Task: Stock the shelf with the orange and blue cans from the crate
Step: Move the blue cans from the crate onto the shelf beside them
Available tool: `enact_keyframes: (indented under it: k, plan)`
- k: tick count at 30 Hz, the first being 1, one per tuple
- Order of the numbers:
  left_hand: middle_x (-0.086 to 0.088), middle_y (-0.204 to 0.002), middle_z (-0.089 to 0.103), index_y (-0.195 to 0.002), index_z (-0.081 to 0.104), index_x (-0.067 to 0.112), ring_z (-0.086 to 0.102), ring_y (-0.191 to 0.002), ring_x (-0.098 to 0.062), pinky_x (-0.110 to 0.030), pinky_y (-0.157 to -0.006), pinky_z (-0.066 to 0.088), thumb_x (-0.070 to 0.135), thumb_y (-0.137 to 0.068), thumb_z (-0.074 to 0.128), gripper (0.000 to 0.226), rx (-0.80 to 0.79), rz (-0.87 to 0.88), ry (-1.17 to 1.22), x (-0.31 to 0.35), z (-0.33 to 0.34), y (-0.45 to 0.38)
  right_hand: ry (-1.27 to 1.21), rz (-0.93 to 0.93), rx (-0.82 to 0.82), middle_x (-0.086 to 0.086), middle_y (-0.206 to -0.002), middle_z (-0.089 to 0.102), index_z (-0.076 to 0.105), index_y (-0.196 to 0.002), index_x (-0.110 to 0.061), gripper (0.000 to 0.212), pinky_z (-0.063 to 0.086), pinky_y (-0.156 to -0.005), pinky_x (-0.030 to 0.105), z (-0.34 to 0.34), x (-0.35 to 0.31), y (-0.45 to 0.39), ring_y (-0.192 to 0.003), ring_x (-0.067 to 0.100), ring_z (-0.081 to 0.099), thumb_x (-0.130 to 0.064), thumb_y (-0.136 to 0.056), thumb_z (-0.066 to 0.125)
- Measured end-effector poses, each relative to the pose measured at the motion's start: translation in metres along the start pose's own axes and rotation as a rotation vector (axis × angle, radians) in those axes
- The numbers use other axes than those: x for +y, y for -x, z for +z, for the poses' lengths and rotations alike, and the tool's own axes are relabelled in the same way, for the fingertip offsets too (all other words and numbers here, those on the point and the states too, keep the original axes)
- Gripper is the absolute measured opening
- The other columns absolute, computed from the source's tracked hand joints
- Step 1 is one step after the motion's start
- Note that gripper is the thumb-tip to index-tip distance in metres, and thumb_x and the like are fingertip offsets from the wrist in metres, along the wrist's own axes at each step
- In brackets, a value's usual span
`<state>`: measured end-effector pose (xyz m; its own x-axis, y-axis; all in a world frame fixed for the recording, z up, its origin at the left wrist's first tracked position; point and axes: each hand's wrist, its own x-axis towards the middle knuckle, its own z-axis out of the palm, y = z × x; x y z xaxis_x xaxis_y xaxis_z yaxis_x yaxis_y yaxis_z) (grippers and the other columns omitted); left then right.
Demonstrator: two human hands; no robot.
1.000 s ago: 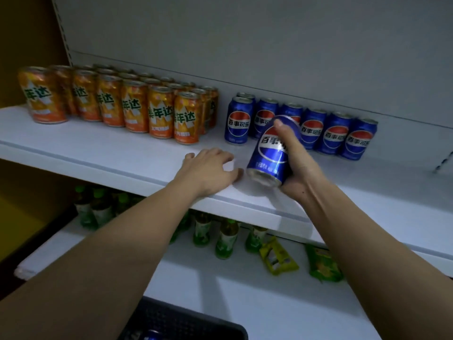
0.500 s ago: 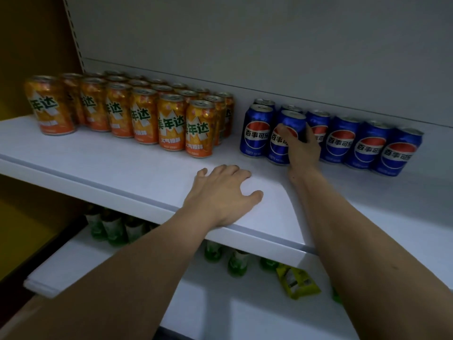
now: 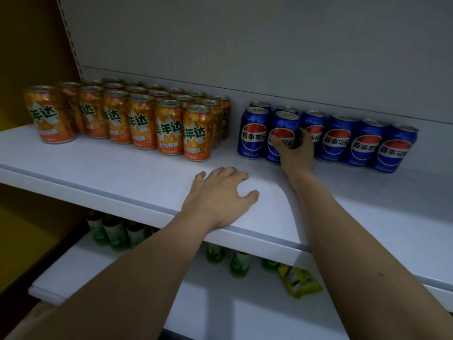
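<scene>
The right hand grips a blue Pepsi can upright to align its row, while the left hand, at seven o'clock, rests relaxed on the shelf for support.

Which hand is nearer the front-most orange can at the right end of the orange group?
Left. The left hand rests flat on the shelf just in front of that orange can; the right hand is farther right, gripping a blue can.

A plain grey back panel fills the view from 10 to 2 o'clock, dimly lit. At 9 o'clock a perforated upright borders a yellow-brown wall. A lower white shelf spans 6 o'clock.
</scene>
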<state>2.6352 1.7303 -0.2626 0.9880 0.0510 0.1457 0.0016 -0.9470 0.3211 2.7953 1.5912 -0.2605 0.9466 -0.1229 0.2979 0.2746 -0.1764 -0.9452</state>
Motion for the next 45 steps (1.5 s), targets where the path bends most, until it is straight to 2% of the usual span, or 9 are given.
enact_keyframes:
  k: [6,10,15,20,25,31,33,38,45]
  plan:
    - [0.012,-0.15,0.039,-0.142,0.043,0.034,0.033,-0.138,-0.011,-0.043,-0.116,0.02,0.058,-0.095,0.037,0.053,0.052,0.011,0.01,-0.001,0.0,0.0,-0.043,0.067,-0.003,0.004,-0.146,0.048,0.036,-0.146,-0.013,0.081,0.04,-0.098,0.023,-0.002,-0.006,0.008,-0.131,0.018,0.048,-0.025,-0.08,0.081]
    - [0.008,-0.145,0.046,-0.139,0.048,0.031,0.041,-0.132,-0.015,-0.041,-0.112,0.03,0.053,-0.096,0.039,0.049,0.077,0.01,0.027,0.001,-0.004,0.003,-0.145,0.175,-0.028,0.005,-0.14,0.05,0.033,-0.148,-0.012,0.079,0.041,-0.096,0.026,-0.017,-0.016,0.035,-0.126,0.02,0.051,-0.022,-0.084,0.078]
    - [0.005,-0.13,0.062,-0.131,0.057,0.027,0.051,-0.12,-0.016,-0.036,-0.103,0.038,0.044,-0.097,0.042,0.04,0.228,-0.006,0.131,0.009,-0.01,0.019,-0.163,0.318,-0.233,0.006,-0.127,0.058,0.048,-0.137,-0.014,0.049,0.051,-0.099,0.038,-0.053,-0.034,0.088,-0.102,0.02,0.064,-0.029,-0.093,0.067]
    - [0.003,-0.124,0.064,-0.125,0.063,0.025,0.057,-0.116,-0.018,-0.032,-0.095,0.044,0.038,-0.098,0.049,0.033,0.182,-0.114,0.445,0.014,-0.012,0.06,-0.13,0.332,-0.444,0.008,-0.115,0.064,0.058,-0.12,-0.019,0.023,0.054,-0.091,0.035,-0.075,-0.068,0.152,-0.098,0.023,0.066,-0.026,-0.098,0.06]
    - [0.006,-0.122,0.063,-0.123,0.064,0.02,0.055,-0.114,-0.011,-0.025,-0.097,0.041,0.029,-0.102,0.045,0.03,0.282,-0.186,0.823,0.013,-0.027,0.117,-0.127,0.285,-0.561,0.007,-0.114,0.066,0.058,-0.126,-0.02,0.028,0.058,-0.087,0.036,-0.07,-0.098,0.209,-0.101,0.024,0.067,-0.028,-0.099,0.057]
    - [0.004,-0.128,0.059,-0.129,0.059,0.023,0.051,-0.12,-0.013,-0.026,-0.095,0.038,0.034,-0.104,0.04,0.034,0.256,-0.303,0.901,-0.031,-0.025,0.187,0.18,0.062,-0.696,-0.001,-0.119,0.064,0.06,-0.127,-0.023,0.034,0.05,-0.079,0.022,-0.039,-0.102,0.274,-0.102,0.011,0.062,-0.039,-0.097,0.057]
    - [0.001,-0.132,0.057,-0.134,0.055,0.023,0.05,-0.123,-0.016,-0.031,-0.097,0.039,0.038,-0.104,0.035,0.039,0.225,-0.377,0.9,-0.047,-0.018,0.206,0.256,0.033,-0.729,-0.001,-0.125,0.062,0.058,-0.131,-0.02,0.041,0.046,-0.085,0.022,-0.027,-0.091,0.295,-0.109,0.011,0.059,-0.042,-0.097,0.057]
    - [-0.006,-0.141,0.051,-0.142,0.048,0.019,0.045,-0.129,-0.023,-0.034,-0.098,0.034,0.043,-0.105,0.029,0.048,0.14,-0.548,0.866,-0.073,0.014,0.246,0.382,0.057,-0.846,0.004,-0.14,0.054,0.051,-0.14,-0.014,0.052,0.04,-0.098,0.029,0.001,-0.053,0.345,-0.126,0.019,0.051,-0.044,-0.098,0.053]
    - [-0.008,-0.143,0.051,-0.141,0.049,0.018,0.048,-0.128,-0.026,-0.045,-0.111,0.036,0.044,-0.101,0.033,0.051,0.017,-0.767,0.896,-0.106,0.077,0.28,0.482,0.221,-0.954,0.007,-0.131,0.058,0.053,-0.136,-0.013,0.053,0.046,-0.097,0.037,0.037,0.014,0.395,-0.113,0.024,0.057,-0.048,-0.096,0.054]
